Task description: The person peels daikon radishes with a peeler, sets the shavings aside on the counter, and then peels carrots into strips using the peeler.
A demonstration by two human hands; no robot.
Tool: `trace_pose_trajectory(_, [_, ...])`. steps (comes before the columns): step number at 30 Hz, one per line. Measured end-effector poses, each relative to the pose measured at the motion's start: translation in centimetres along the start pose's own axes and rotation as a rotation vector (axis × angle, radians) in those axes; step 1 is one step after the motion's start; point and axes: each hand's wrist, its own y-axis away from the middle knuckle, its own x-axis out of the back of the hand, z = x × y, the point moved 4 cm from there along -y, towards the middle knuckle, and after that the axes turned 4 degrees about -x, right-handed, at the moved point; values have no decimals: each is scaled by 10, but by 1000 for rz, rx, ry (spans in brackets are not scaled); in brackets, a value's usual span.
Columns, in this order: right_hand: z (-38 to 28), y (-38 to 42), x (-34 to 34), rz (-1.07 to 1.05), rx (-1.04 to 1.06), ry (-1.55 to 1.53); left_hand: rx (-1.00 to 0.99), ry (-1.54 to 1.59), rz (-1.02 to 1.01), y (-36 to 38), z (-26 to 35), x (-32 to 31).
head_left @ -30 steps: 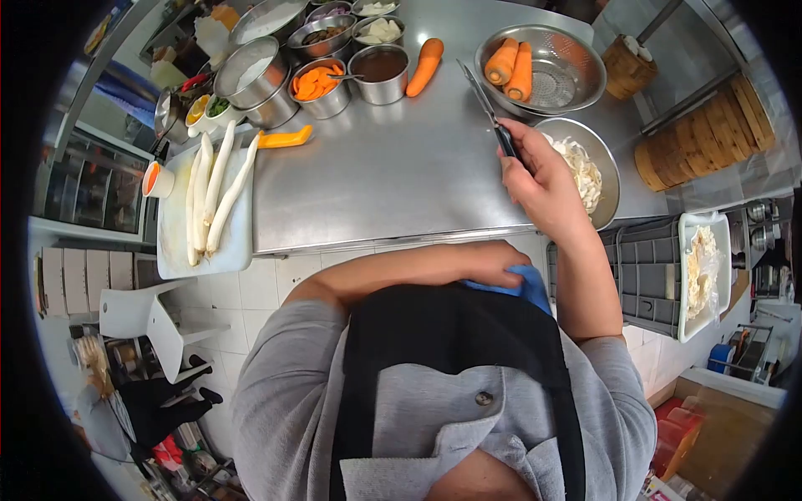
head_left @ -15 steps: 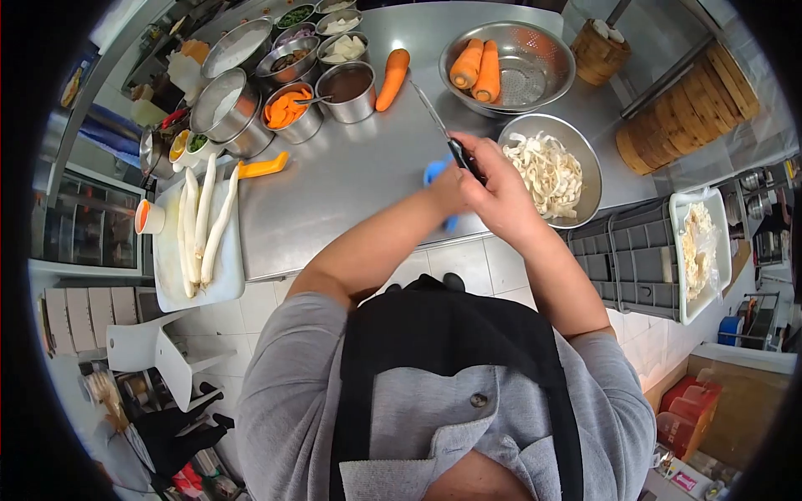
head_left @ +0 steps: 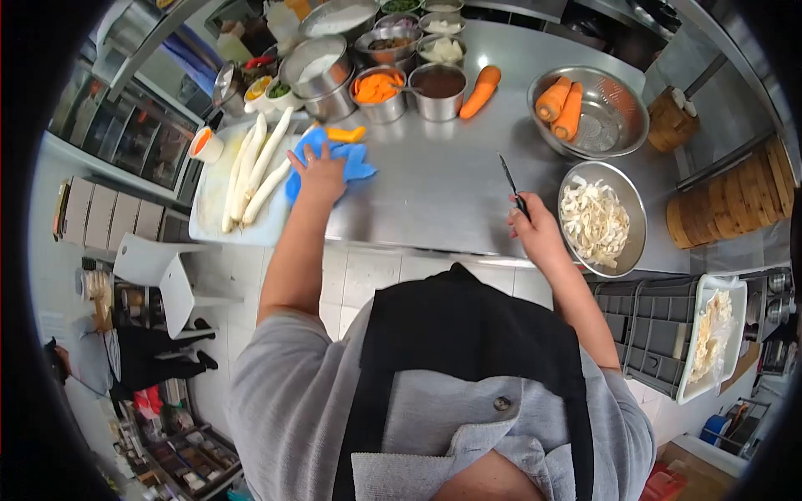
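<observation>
Two hands: left presses cloth, right grips knife

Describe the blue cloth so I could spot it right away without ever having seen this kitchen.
Start at the steel counter and look to its left end, where a white cutting board holds long white peeled vegetables. The blue cloth lies at the board's right edge, pressed flat under the left hand. It is the only blue, soft thing there, just below an orange peeler.
</observation>
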Motion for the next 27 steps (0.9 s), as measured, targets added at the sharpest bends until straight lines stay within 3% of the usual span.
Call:
trace_pose_trajectory(1, [-2,-5,-2,19,13,3,12,-179,57,-6,4,5])
trace_pose_trajectory(2, [0,-8,-3,39,-39,-35,-2,45,164,-13,19,6])
trace_pose_trajectory(4, [4,-13,-6,29,-87,-62,-103,223,185,-29,68,33])
trace_pose_trajectory(6, [11,-19,-9,28,-99,-107,-297,628,54,-68,115,16])
trace_pose_trajectory(10, [16,-10,-16,-53,-82,-132,-319,504,171,-143,198,-21])
trace_pose_trajectory(13, [22,-1,-12,-38,-62,-69,-172,316,244,-186,227,-43])
trace_pose_trajectory(15, [28,2,-6,17,-75,-47,-137,293,121,-193,238,-34])
trace_pose_trajectory(19, [36,-3,0,104,-18,-19,-166,272,53,-185,238,-36])
trace_pose_trajectory(22, [36,-18,0,136,-41,-95,-272,561,188,-138,221,-25])
trace_pose_trajectory(24, [36,-36,0,188,20,40,-284,730,275,-89,181,-4])
trace_pose_trajectory(27, [22,-62,-5,254,115,182,-200,489,768,-44,65,6])
